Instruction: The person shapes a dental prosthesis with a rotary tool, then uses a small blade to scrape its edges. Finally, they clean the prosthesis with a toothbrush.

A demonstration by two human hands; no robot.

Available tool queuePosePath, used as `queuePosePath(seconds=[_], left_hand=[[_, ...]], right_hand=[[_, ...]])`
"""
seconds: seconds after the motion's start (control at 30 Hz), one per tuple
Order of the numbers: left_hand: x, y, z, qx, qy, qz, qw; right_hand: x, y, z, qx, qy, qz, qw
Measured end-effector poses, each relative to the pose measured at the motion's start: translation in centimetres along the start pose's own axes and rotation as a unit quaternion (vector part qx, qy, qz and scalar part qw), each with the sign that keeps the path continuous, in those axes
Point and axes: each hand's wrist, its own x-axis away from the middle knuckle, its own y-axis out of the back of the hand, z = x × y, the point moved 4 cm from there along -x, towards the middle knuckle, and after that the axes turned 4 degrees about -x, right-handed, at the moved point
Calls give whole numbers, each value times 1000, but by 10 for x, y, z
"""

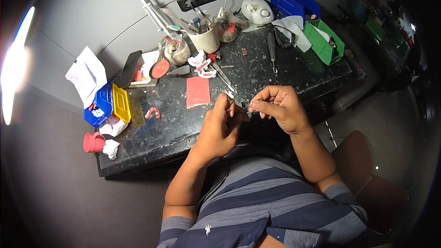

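Observation:
Close together at the bench's front edge, my left hand (219,126) and my right hand (280,109) work on something small. The fingers of my left hand curl around a small piece, mostly hidden, with whitish bits showing by the fingertips. Thumb and forefinger of my right hand pinch something thin and dark, too small to name, that points toward the left hand. Just beyond lie a pink wax sheet (198,93), a slim metal hand tool (224,78) and a dental model (202,67) with pink gums and teeth. Farther left rests a pink denture piece (152,113).
A black bench (170,131) carries a handpiece (272,48), a white device (257,10), a tool cup (205,40), a green bin (324,42), a blue bin (294,4) and a yellow bin (121,103). A red mug (93,143) stands at the left corner.

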Motion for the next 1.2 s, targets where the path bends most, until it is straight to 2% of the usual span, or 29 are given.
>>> queuePosePath(seconds=[0.13, 0.27, 0.43, 0.53, 0.67, 0.83, 0.87, 0.93, 0.97, 1.03, 1.2], left_hand=[[0, 2, 3, 29, 3, 7, 1000], [-2, 2, 8, 121, 68, 7, 990], [-3, 0, 7, 185, 82, -20, 979], [-3, 0, 6, 177, 86, -17, 980], [-3, -1, 6, 193, 97, -2, 976], [-2, -1, 6, 209, 87, -8, 974], [-2, 2, 9, 203, 55, -53, 976], [-5, 12, 9, 223, 21, -115, 968], [-6, 20, 17, 230, 20, -130, 964], [-9, 32, 26, 259, 16, -167, 951], [-12, 41, 54, 295, -10, -185, 937]], right_hand=[[-1, -4, 4, 0, 14, 31, 999], [-4, -9, 6, -3, 16, 20, 1000], [-8, -7, 0, -17, 80, -61, 995], [-7, -6, 0, 23, 108, -66, 992], [-8, -8, 7, 44, 124, -59, 990], [-13, -3, 1, 8, 69, 14, 997], [-12, -5, 2, 9, 71, 13, 997], [-11, -6, 13, -10, 167, -29, 985], [-10, -4, 21, -6, 170, -31, 985], [-6, -4, 38, -215, 136, 9, 967], [-3, -9, 44, -219, 111, 23, 969]])
